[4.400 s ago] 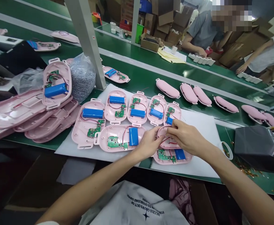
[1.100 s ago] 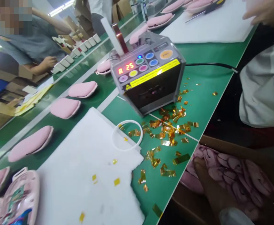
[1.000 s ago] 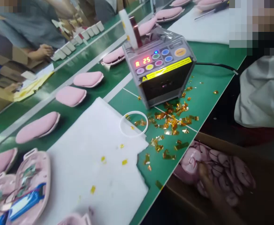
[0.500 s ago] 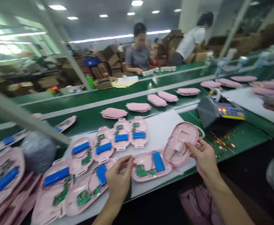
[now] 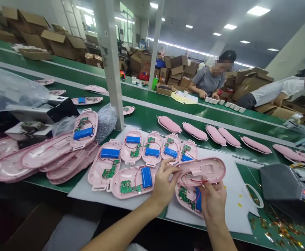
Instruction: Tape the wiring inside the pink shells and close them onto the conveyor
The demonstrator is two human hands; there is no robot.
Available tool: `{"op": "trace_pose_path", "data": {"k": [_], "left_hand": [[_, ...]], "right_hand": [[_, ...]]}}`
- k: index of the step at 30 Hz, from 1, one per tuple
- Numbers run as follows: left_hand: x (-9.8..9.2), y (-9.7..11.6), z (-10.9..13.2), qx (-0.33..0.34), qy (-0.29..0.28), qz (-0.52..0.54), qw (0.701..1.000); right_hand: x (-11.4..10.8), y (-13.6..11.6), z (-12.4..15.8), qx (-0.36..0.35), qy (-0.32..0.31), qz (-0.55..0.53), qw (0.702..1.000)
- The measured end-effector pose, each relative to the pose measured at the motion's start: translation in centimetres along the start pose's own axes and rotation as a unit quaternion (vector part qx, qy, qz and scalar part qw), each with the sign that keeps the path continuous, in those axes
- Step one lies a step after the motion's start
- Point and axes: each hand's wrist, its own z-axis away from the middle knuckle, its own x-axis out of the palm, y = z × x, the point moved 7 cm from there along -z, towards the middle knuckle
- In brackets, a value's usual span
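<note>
My right hand (image 5: 215, 200) grips a pink plastic shell half (image 5: 212, 167) by its lower edge, its hollow side facing me. Closed fingers of my left hand (image 5: 164, 184) pinch at that shell's left end. Red wires (image 5: 194, 180) run along the inside of the held piece. Just beneath it lies another pink shell half (image 5: 180, 199) with a green circuit board and a blue battery (image 5: 198, 198), partly covered by the held piece and my right hand. Close to my left hand rests a similar filled shell half (image 5: 135, 167) on white sheeting.
More filled shell halves (image 5: 110, 164) lie on the white sheet (image 5: 236, 205). Stacked empty halves (image 5: 45, 153) are at left. Closed pink shells (image 5: 194, 131) line the green bench behind. A grey tape dispenser (image 5: 280, 188) stands right, near amber scraps (image 5: 283, 226). Two people work beyond.
The view has swung left. My right hand has tilted the pink shell half toward horizontal above the filled half. My left hand has moved from the lower half to the held piece's left end.
</note>
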Motion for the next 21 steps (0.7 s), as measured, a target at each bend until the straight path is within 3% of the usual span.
{"op": "trace_pose_path", "data": {"k": [6, 8, 10, 12, 13, 15, 17, 18, 19, 21], "left_hand": [[1.9, -2.3, 0.1, -0.155, -0.032, 0.155, 0.975], [2.5, -2.7, 0.0, -0.187, -0.068, 0.184, 0.962], [2.8, -2.6, -0.2, -0.179, -0.118, 0.160, 0.964], [3.0, -2.4, -0.6, -0.158, -0.148, 0.114, 0.970], [3.0, -2.2, -0.8, -0.149, -0.156, 0.102, 0.971], [3.3, -1.9, -1.3, -0.135, -0.173, 0.103, 0.970], [3.5, -1.9, -1.8, -0.132, -0.182, 0.111, 0.968], [3.5, -2.3, -2.2, -0.137, -0.182, 0.106, 0.968], [3.4, -2.9, -2.7, -0.144, -0.172, 0.085, 0.971], [3.7, -4.4, -3.8, -0.164, -0.186, 0.049, 0.968]], "right_hand": [[-0.7, 2.1, 1.1, 0.046, 0.037, -0.038, 0.998], [-1.5, 2.3, 0.8, 0.062, 0.032, -0.019, 0.997], [-2.8, 0.8, -0.2, 0.013, 0.055, 0.045, 0.997], [-3.4, -2.9, -1.6, -0.122, 0.083, 0.160, 0.976], [-2.5, -4.9, -2.2, -0.202, 0.062, 0.234, 0.949], [1.3, -7.3, -3.1, -0.311, -0.088, 0.394, 0.860], [5.3, -6.6, -3.3, -0.308, -0.279, 0.528, 0.740], [6.5, -5.8, -3.6, -0.284, -0.334, 0.572, 0.693], [7.3, -5.2, -4.1, -0.261, -0.356, 0.604, 0.663], [8.5, -4.2, -5.4, -0.237, -0.355, 0.638, 0.641]]}}
